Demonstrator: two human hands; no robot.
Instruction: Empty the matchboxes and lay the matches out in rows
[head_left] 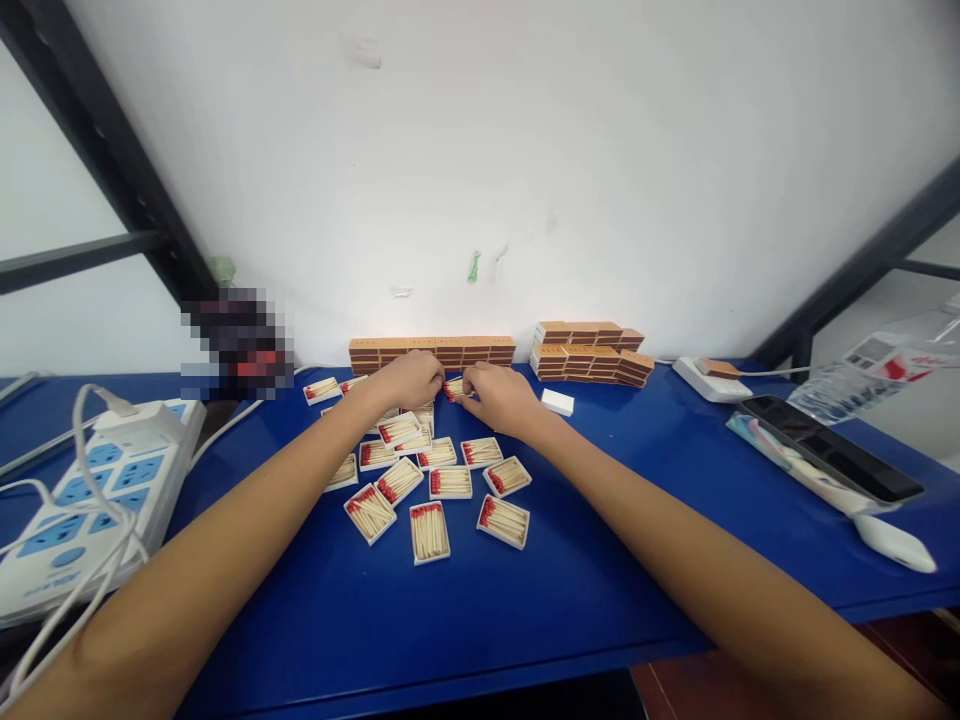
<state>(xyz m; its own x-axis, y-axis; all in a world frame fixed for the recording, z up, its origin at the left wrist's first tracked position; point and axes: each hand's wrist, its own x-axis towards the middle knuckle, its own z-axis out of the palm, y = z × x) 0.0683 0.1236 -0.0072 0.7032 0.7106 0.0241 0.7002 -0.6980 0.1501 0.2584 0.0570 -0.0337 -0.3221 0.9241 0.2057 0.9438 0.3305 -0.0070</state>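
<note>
Between my two hands lies a small white matchbox tray (454,391) of red-tipped matches. My right hand (495,396) closes its thumb and fingers on that tray's right end. My left hand (414,378) is beside it on the left, fingers curled; whatever its fingertips hold is hidden. In front of my hands several more open trays of matches (451,483) are spread on the blue table (570,590). Some trays overlap beneath my left wrist. Behind my hands stands a long row of stacked brown matchbox sleeves (433,352).
A second stack of brown matchboxes (589,355) is at the back right, with a white empty-looking tray (557,402) before it. Power strips (112,480) with cables lie left and a white adapter (712,380) right. Further right are a phone (829,448) and a plastic bottle (874,365).
</note>
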